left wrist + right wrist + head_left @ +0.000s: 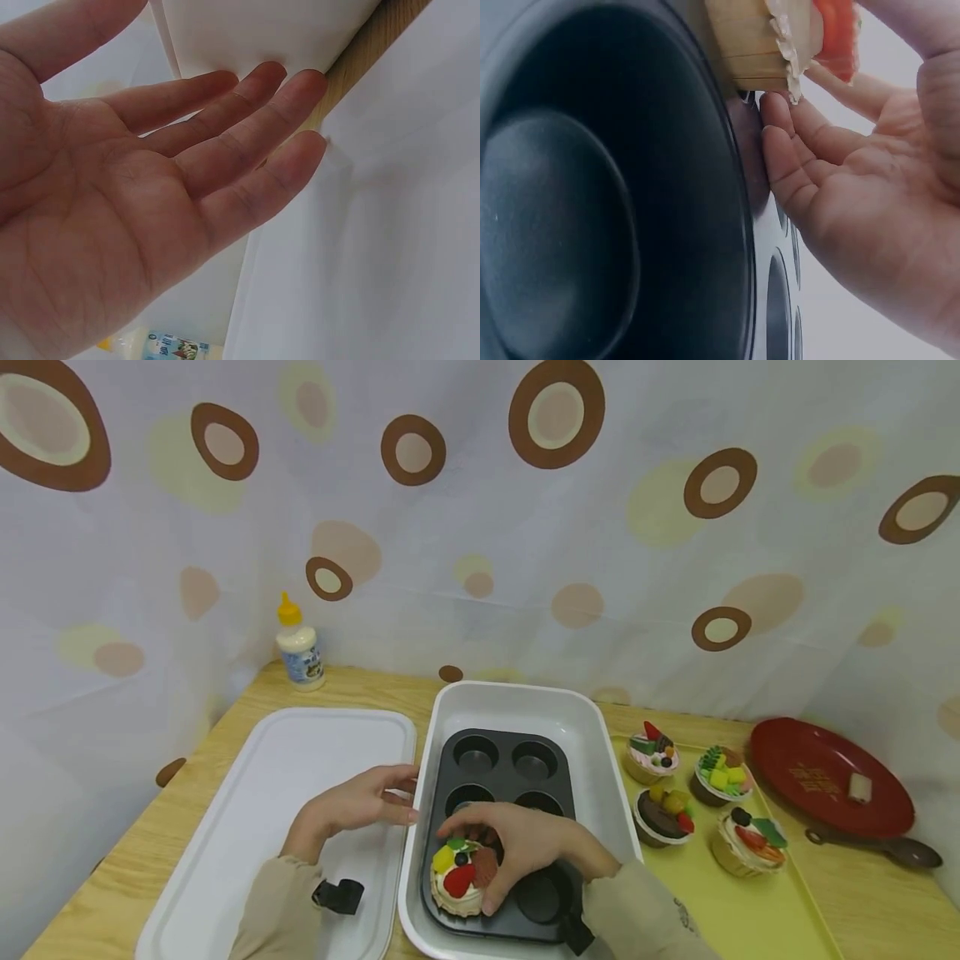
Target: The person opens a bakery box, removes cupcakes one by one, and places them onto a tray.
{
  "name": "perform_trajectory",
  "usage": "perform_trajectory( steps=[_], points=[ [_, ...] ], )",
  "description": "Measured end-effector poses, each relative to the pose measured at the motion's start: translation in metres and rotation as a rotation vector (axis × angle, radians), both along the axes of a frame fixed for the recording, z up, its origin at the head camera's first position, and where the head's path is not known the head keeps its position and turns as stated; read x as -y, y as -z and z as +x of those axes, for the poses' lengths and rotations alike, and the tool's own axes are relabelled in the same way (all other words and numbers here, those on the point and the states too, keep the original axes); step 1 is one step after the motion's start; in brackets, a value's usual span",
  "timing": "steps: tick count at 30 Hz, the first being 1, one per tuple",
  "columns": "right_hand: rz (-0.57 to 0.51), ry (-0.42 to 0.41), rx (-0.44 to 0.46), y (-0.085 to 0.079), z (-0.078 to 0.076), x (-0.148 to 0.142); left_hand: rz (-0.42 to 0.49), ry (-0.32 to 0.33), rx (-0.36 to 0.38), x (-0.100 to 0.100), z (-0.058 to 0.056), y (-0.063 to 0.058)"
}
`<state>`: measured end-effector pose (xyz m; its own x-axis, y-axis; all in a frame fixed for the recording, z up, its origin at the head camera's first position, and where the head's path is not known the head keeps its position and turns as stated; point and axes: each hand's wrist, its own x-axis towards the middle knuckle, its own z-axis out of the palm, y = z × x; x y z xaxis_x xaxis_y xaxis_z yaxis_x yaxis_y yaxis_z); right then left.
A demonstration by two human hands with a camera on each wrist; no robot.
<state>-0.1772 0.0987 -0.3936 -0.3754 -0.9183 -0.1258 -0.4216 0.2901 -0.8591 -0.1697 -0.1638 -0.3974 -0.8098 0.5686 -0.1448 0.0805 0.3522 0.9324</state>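
My right hand (521, 843) pinches a fruit-topped tart (459, 878) between thumb and fingers, over the near left cup of a dark muffin pan (504, 927). In the right wrist view the tart's pale crust (754, 45) sits at the cup's edge, tilted there by the camera's angle. Yellow cubes, a strawberry piece and a brown disc top it. The pan lies inside a white bin (592, 752). Beside the bin's left wall is my left hand (367, 802), holding nothing. Its fingers are loosely extended in the left wrist view, with fingertips (307, 82) right at the wall.
A white lid (330, 752) lies left of the bin. To the right, a yellow tray (705, 910) bears several decorated cupcakes (663, 817). Beyond it are a red plate (832, 760) and a dark spoon (911, 852). A yellow-capped bottle (302, 652) stands at the back left.
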Motion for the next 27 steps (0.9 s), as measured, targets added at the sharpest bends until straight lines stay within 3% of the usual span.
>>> perform_trajectory(
  steps=[8, 12, 18, 24, 27],
  points=[
    [0.018, -0.055, 0.007, 0.0028, 0.0014, -0.0004, 0.003, -0.001, 0.011, -0.0004, 0.0006, -0.0001],
    [0.011, -0.073, -0.069, 0.0043, 0.001, 0.0002, -0.002, 0.003, 0.013, -0.0001, 0.0007, 0.0003],
    [-0.001, -0.037, -0.213, 0.0079, 0.0006, 0.003, -0.011, -0.009, 0.016, 0.0014, 0.0005, 0.001],
    [0.04, -0.049, -0.156, 0.0068, 0.0009, 0.0033, -0.002, -0.003, 0.014, 0.0024, -0.0001, 0.0025],
    [0.045, -0.055, -0.191, 0.0064, 0.0011, 0.004, 0.001, 0.0, 0.01, 0.003, -0.0003, 0.0026]
  ],
)
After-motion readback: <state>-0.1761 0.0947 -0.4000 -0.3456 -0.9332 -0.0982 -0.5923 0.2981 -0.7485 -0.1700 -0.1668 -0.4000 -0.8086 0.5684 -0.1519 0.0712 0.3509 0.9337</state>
